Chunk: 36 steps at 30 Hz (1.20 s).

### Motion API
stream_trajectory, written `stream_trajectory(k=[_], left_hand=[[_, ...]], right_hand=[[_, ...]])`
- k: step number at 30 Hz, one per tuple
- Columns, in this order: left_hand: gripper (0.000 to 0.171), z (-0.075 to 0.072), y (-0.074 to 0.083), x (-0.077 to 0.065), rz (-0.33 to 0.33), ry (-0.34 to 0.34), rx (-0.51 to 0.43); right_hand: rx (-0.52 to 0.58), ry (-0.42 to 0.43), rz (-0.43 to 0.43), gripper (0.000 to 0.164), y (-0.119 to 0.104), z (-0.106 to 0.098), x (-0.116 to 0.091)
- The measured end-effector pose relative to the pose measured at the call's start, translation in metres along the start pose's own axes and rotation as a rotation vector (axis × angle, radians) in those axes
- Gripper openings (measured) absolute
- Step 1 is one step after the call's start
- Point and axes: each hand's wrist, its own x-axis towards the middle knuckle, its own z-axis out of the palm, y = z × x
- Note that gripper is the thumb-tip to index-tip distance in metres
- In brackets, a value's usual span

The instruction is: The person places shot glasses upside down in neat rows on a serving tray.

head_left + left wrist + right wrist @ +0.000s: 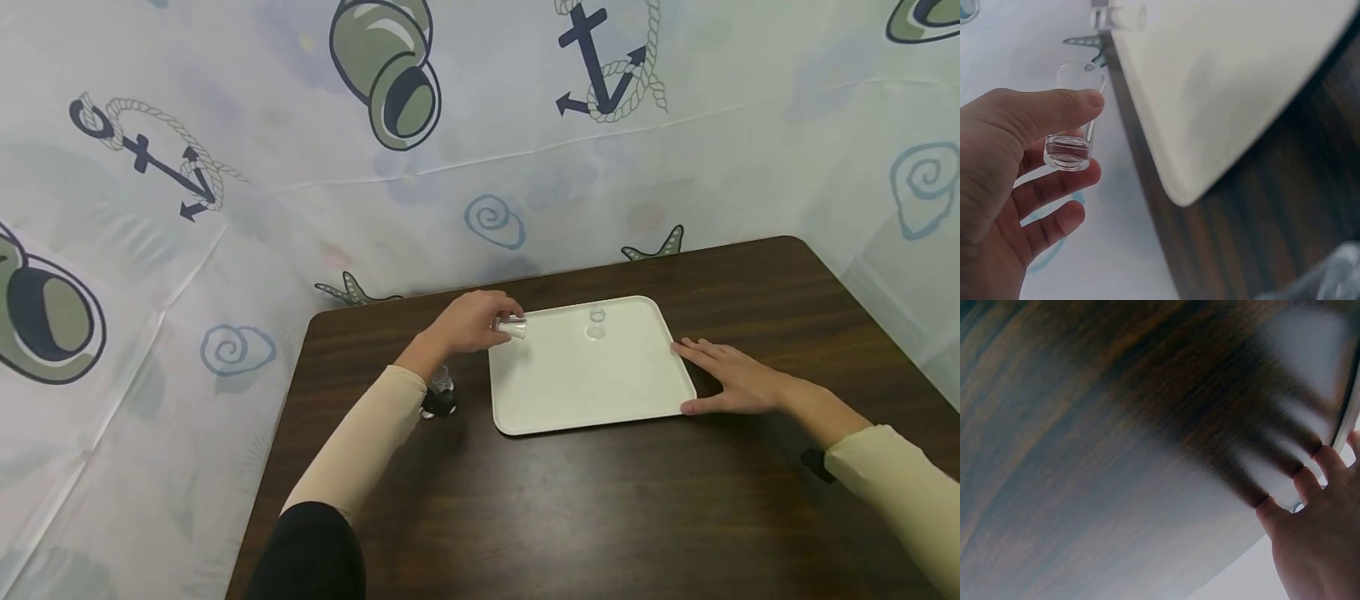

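Note:
My left hand (pixel 471 322) pinches a small clear shot glass (pixel 1068 150) between thumb and fingers, tilted, over the left end of a white rectangular tray (pixel 592 379). In the left wrist view the glass shows its thick base, with the ring and little fingers loosely bent below it. A second clear shot glass (pixel 596 320) stands on the tray near its far edge. My right hand (pixel 731 379) lies spread at the tray's right side, its thumb and fingertips at the rim. The right wrist view shows fingertips (pixel 1263 501) coming down on the dark wood.
Clear glassware (pixel 442 379) stands on the brown wooden table (pixel 585 508) left of the tray, partly behind my left forearm. A small black object (pixel 439 402) shows beside the sleeve. Behind the table hangs a pale cloth (pixel 480 100) printed with anchors and shells.

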Motion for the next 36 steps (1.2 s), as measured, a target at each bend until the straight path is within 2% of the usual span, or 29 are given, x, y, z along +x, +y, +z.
stream_trajectory(k=[3,9,13,21,30,36], left_hand=[[0.029,0.011,0.005,0.012,0.001,-0.029,-0.005],[0.025,0.036,0.015,0.033,0.011,-0.067,0.052],[0.026,0.044,0.022,0.045,-0.006,-0.097,0.090],[0.030,0.049,0.030,0.062,-0.057,-0.145,0.144],[0.032,0.047,0.040,0.069,-0.075,-0.191,0.182],[0.033,0.050,0.040,0.071,-0.089,-0.208,0.179]], right_hand=[[-0.001,0.003,-0.003,0.099,0.001,0.000,0.000],[0.003,0.005,-0.003,0.099,0.002,-0.001,0.000],[-0.005,0.000,0.000,0.099,0.002,0.000,0.001],[0.008,0.002,0.003,0.099,0.002,-0.001,0.002],[0.017,-0.003,0.005,0.099,0.000,-0.002,0.002],[0.027,-0.006,0.008,0.098,0.001,-0.002,0.001]])
